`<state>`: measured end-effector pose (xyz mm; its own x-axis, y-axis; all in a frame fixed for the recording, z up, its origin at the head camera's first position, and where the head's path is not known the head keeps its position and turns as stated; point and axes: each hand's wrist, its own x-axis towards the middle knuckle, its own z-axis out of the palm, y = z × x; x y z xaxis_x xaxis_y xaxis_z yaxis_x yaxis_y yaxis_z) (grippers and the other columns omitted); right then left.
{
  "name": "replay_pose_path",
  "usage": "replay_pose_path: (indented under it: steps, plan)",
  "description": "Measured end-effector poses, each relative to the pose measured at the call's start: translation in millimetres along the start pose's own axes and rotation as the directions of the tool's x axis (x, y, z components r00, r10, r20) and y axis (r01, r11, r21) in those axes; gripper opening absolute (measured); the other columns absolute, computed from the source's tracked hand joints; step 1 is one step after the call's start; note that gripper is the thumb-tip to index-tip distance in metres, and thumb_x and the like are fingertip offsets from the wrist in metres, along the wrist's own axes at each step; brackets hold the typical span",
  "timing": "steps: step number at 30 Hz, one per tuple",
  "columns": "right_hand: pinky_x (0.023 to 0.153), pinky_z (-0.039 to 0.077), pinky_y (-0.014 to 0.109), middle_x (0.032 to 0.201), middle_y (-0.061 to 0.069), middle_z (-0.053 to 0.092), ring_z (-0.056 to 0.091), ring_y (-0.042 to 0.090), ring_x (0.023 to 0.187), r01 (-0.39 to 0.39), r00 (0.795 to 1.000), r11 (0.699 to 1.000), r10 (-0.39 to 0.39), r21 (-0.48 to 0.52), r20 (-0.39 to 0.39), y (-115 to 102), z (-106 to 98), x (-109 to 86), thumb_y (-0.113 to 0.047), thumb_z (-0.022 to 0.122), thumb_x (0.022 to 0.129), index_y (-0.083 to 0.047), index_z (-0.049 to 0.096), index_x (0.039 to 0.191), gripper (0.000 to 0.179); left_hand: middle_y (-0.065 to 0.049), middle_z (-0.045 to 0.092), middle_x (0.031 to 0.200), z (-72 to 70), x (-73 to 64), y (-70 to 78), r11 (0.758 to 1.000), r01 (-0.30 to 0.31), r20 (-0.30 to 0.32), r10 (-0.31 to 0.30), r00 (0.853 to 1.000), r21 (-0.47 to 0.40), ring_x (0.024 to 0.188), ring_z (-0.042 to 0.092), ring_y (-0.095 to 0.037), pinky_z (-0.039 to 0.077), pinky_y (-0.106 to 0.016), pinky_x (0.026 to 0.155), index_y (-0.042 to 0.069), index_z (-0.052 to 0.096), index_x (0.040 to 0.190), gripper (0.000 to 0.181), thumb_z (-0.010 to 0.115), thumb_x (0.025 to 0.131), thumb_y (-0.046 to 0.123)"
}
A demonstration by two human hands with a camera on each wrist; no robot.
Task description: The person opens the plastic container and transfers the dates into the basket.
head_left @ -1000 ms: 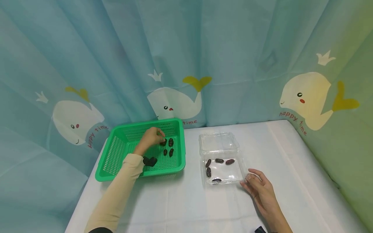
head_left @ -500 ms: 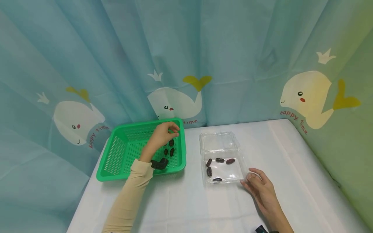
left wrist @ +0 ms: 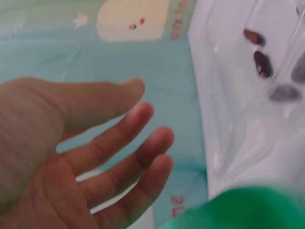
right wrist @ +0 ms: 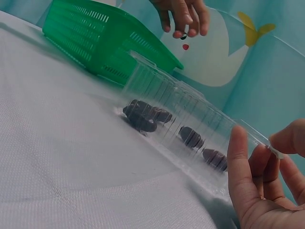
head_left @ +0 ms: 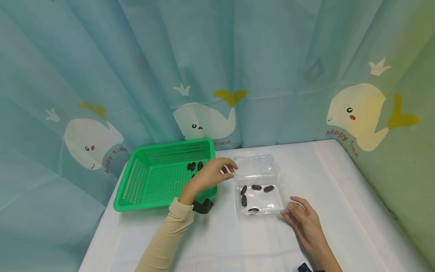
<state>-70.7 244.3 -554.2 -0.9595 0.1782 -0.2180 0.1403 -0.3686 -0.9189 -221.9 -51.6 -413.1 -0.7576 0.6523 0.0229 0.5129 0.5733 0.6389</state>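
Head view: left hand [head_left: 212, 173] hovers from the green basket [head_left: 159, 185] to the clear clamshell [head_left: 259, 198], where five dates [head_left: 268, 188] lie; apparently the reaching step. Left wrist: thumb and fingertips narrowly parted, nothing visible between, so a careful pinch seems called for. Right wrist: right hand [right wrist: 269, 205] pinches the clamshell's rim, seemingly steadying it.

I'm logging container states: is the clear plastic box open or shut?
Open: the clear box has its lid folded back toward the curtain, leaving the dates inside uncovered.
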Motion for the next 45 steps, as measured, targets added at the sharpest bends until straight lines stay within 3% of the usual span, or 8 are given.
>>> replay_pose_path:
  steps: [7, 16, 27, 35, 42, 45]
  plan:
    - [0.094, 0.061, 0.027, 0.105, -0.007, 0.067, 0.073, 0.006, 0.097, -0.018, 1.0, 1.0, 0.018, -0.014, -0.009, -0.5, 0.0, 0.0, -0.008, 0.062, 0.104, -0.005, 0.044, 0.139, 0.04, -0.011, 0.073, 0.117, 27.7, 11.9, 10.2, 0.994, -0.087, 0.179, 0.096, 0.979, -0.059, 0.102, 0.068, -0.016, 0.056, -0.022, 0.087, 0.011, 0.071, 0.127, 0.027, 0.069, 0.1, 0.011]
    - [0.093, 0.061, 0.027, 0.106, -0.008, 0.068, 0.073, 0.005, 0.098, -0.011, 1.0, 0.999, 0.011, -0.033, -0.003, -1.0, 1.3, 0.4, -0.009, 0.062, 0.104, -0.002, 0.041, 0.142, 0.044, -0.01, 0.074, 0.12, 61.8, 24.3, 15.9, 0.983, -0.176, 0.333, 0.184, 0.925, -0.055, 0.098, 0.067, -0.011, 0.054, -0.014, 0.084, 0.007, 0.07, 0.132, 0.036, 0.074, 0.096, 0.006]
    - [0.093, 0.061, 0.028, 0.106, -0.006, 0.067, 0.072, 0.006, 0.097, 0.011, 0.999, 0.999, -0.012, 0.032, 0.031, 0.3, 0.0, 0.0, -0.005, 0.059, 0.105, -0.001, 0.044, 0.139, 0.037, -0.005, 0.073, 0.122, 93.5, 33.0, 13.5, 0.973, -0.229, 0.449, 0.211, 0.868, -0.015, 0.106, 0.072, -0.015, 0.051, -0.01, 0.083, 0.011, 0.07, 0.134, 0.043, 0.079, 0.092, 0.007]
    - [0.095, 0.061, 0.027, 0.108, -0.007, 0.067, 0.072, 0.006, 0.1, 0.016, 0.999, 1.0, -0.017, 0.008, 0.029, -0.3, -0.7, 0.1, -0.007, 0.059, 0.106, -0.001, 0.043, 0.14, 0.038, -0.004, 0.075, 0.123, 99.1, 35.5, 13.9, 0.974, -0.227, 0.483, 0.207, 0.851, -0.017, 0.107, 0.071, -0.009, 0.051, -0.01, 0.086, 0.015, 0.07, 0.135, 0.039, 0.071, 0.097, 0.004]
    - [0.094, 0.061, 0.027, 0.107, -0.007, 0.067, 0.072, 0.006, 0.1, 0.024, 0.999, 1.0, -0.024, 0.008, 0.035, -0.1, -0.1, 0.5, -0.006, 0.059, 0.105, -0.003, 0.045, 0.138, 0.036, -0.002, 0.075, 0.124, 101.7, 36.2, 11.5, 0.977, -0.211, 0.521, 0.2, 0.83, -0.037, 0.107, 0.071, -0.009, 0.051, -0.011, 0.086, 0.017, 0.071, 0.134, 0.042, 0.071, 0.096, -0.001]
    - [0.093, 0.061, 0.027, 0.107, -0.007, 0.067, 0.072, 0.006, 0.099, 0.028, 0.999, 0.999, -0.029, 0.024, 0.039, -0.1, -0.1, 0.8, -0.005, 0.059, 0.105, -0.008, 0.05, 0.135, 0.031, 0.0, 0.075, 0.123, 105.3, 38.4, 8.7, 0.972, -0.232, 0.526, 0.216, 0.822, -0.036, 0.104, 0.069, -0.005, 0.052, -0.01, 0.086, 0.017, 0.073, 0.132, 0.043, 0.071, 0.094, -0.003]
